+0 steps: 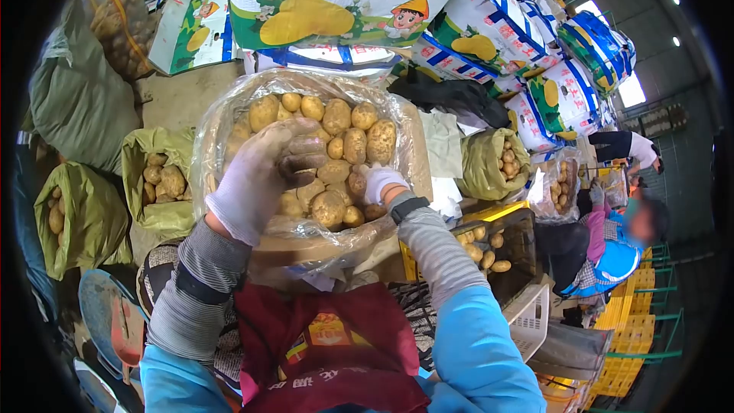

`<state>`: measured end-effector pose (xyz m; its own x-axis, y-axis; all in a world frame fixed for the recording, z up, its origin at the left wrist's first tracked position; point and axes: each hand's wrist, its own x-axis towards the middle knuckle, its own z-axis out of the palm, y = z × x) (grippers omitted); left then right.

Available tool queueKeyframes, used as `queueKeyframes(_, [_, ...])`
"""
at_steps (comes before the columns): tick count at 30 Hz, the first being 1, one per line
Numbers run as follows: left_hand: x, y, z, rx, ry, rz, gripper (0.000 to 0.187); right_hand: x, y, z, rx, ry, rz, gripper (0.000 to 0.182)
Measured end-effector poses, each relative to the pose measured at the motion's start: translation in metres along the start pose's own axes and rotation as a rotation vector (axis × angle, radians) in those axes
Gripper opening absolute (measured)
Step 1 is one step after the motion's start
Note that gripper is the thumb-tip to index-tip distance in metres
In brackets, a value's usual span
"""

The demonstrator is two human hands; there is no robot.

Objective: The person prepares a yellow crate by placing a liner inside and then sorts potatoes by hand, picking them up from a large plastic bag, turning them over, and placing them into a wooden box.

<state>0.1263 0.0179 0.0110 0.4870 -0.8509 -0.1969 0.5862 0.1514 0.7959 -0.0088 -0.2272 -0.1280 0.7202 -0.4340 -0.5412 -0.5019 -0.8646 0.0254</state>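
A cardboard box [417,154] lined with clear plastic [218,126] stands before me, filled with potatoes [327,209]. Over its left part is my left hand [264,164], in a dirty white glove, its fingers bent and slightly apart above the potatoes; nothing shows in its grasp. My right hand [380,183], also gloved, is at the right side of the potatoes, with its fingertips against a potato [357,183]. Its fingers are partly hidden, so its grip is unclear.
Green sacks of potatoes [84,222] stand left, another sack [482,164] right. A black and yellow crate [516,241] holds potatoes at the right. Printed potato cartons [344,0] are stacked ahead. A person in blue [615,256] works at the far right.
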Motion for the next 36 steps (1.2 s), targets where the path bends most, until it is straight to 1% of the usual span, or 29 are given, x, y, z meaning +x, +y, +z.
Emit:
queueKeyframes(2, [0.002,0.0,-0.005,-0.056,-0.025,-0.001,0.035,0.006,0.001,0.009,-0.106,0.009,-0.023,0.06])
queueKeyframes(5, [0.003,-0.002,-0.009,0.347,-0.088,0.216,0.044,0.017,0.022,0.005,0.263,-0.16,-0.034,0.066])
queueKeyframes(6, [0.007,-0.002,-0.012,0.776,-0.124,0.578,0.062,0.031,0.04,0.022,0.465,-0.154,-0.084,0.07])
queueKeyframes(9, [0.013,-0.011,-0.015,1.023,-0.048,0.606,0.064,0.0,0.042,0.023,1.59,-0.166,-0.176,0.064])
queueKeyframes(10, [0.013,-0.013,-0.007,0.746,-0.032,0.464,0.057,-0.015,0.035,0.01,1.787,-0.251,-0.113,0.058])
queueKeyframes(11, [0.013,-0.016,0.001,0.454,0.014,0.347,0.051,-0.025,0.031,0.007,1.899,-0.253,-0.134,0.057])
queueKeyframes(13, [0.017,-0.017,0.025,-0.025,0.207,-0.068,0.046,-0.044,0.015,-0.006,2.126,-0.248,-0.184,0.054])
queueKeyframes(14, [0.019,-0.023,0.034,0.147,0.16,-0.06,0.045,-0.058,0.005,-0.022,2.241,-0.384,-0.284,0.052])
queueKeyframes(15, [0.027,-0.05,0.032,0.212,0.117,0.08,0.049,-0.067,-0.002,-0.029,2.256,-0.353,-0.352,0.052])
queueKeyframes(17, [0.026,-0.055,0.032,0.156,-0.016,0.022,0.05,-0.082,-0.017,-0.038,2.28,-0.297,-0.489,0.052])
queueKeyframes(19, [0.032,-0.064,0.01,0.444,-0.076,0.205,0.051,-0.104,-0.034,-0.053,2.366,-0.193,-0.524,0.051])
queueKeyframes(21, [0.032,-0.07,0.003,0.496,-0.108,0.26,0.049,-0.116,-0.038,-0.058,2.418,-0.116,-0.523,0.05])
queueKeyframes(24, [0.019,-0.068,0.022,0.259,-0.058,0.139,0.046,-0.112,-0.036,-0.05,2.204,0.164,-0.558,0.05])
queueKeyframes(26, [0.023,-0.089,0.004,0.642,-0.183,0.376,0.046,-0.09,-0.039,-0.024,1.898,0.365,-0.553,0.049])
queueKeyframes(27, [0.022,-0.082,0.019,0.285,-0.31,0.203,0.047,-0.097,-0.045,-0.03,2.105,0.296,-0.605,0.05])
queueKeyframes(28, [0.02,-0.074,0.035,-0.064,-0.376,0.005,0.049,-0.104,-0.051,-0.036,2.324,0.217,-0.653,0.051])
queueKeyframes(29, [0.022,-0.072,0.042,0.253,-0.408,0.15,0.052,-0.111,-0.057,-0.042,2.531,0.133,-0.693,0.052])
queueKeyframes(30, [0.024,-0.071,0.041,0.564,-0.438,0.311,0.056,-0.095,-0.061,-0.029,2.516,0.248,-0.554,0.057])
queueKeyframes(31, [0.025,-0.079,0.038,0.46,-0.41,0.285,0.061,-0.122,-0.074,-0.055,2.466,0.228,-0.355,0.06])
queueKeyframes(32, [0.026,-0.087,0.034,0.352,-0.381,0.263,0.066,-0.119,-0.075,-0.05,2.376,0.183,-0.236,0.058])
queueKeyframes(33, [0.026,-0.095,0.031,0.245,-0.352,0.244,0.071,-0.111,-0.076,-0.04,2.117,0.311,-0.186,0.057])
queueKeyframes(34, [0.019,-0.093,0.034,0.418,-0.295,0.296,0.071,-0.102,-0.076,-0.029,1.854,0.419,-0.111,0.056])
queueKeyframes(35, [0.01,-0.086,0.037,0.589,-0.232,0.352,0.071,-0.09,-0.072,-0.014,1.399,0.646,-0.091,0.055])
queueKeyframes(36, [0.002,-0.078,0.04,0.761,-0.165,0.416,0.071,-0.084,-0.069,-0.006,0.927,0.821,-0.067,0.055])
